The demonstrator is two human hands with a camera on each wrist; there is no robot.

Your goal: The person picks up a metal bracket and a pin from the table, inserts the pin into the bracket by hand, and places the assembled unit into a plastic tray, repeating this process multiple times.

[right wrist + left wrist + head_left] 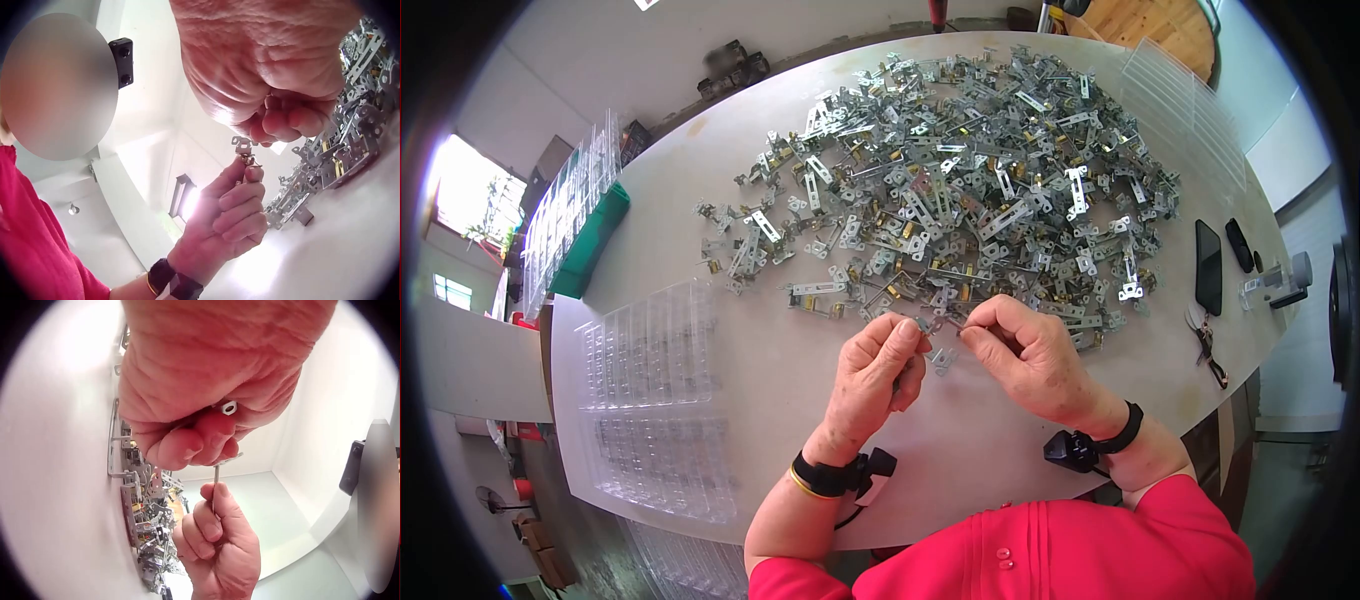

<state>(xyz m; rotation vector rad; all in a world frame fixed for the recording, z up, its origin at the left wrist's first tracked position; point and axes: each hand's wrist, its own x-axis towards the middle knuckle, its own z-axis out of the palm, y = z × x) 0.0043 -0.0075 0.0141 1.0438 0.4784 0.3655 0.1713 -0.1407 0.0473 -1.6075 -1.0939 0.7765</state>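
Note:
The left hand (pixel 868 372) grips a small metal bracket piece (pixel 242 147) between thumb and fingers, its flat end standing out above the fingertips in the right wrist view. Close beside it, the right hand (pixel 1035 362) pinches a thin metal rod (pixel 217 475) between thumb and forefinger; in the left wrist view the rod's top is near a thin flat part by the left fingers. A white-metal end with a hole (pixel 229 408) shows within the left hand's curl. Just behind both hands lies a large heap of metal fittings (pixel 960 190). A small loose piece (pixel 942 360) lies between the hands.
Clear plastic divided trays (pixel 650 345) lie on the table (pixel 780 480) at left, with another at back right. A green bin (pixel 590 240) holding clear trays stands at the left edge. A phone (pixel 1208 268) and pliers (pixel 1206 348) lie at right.

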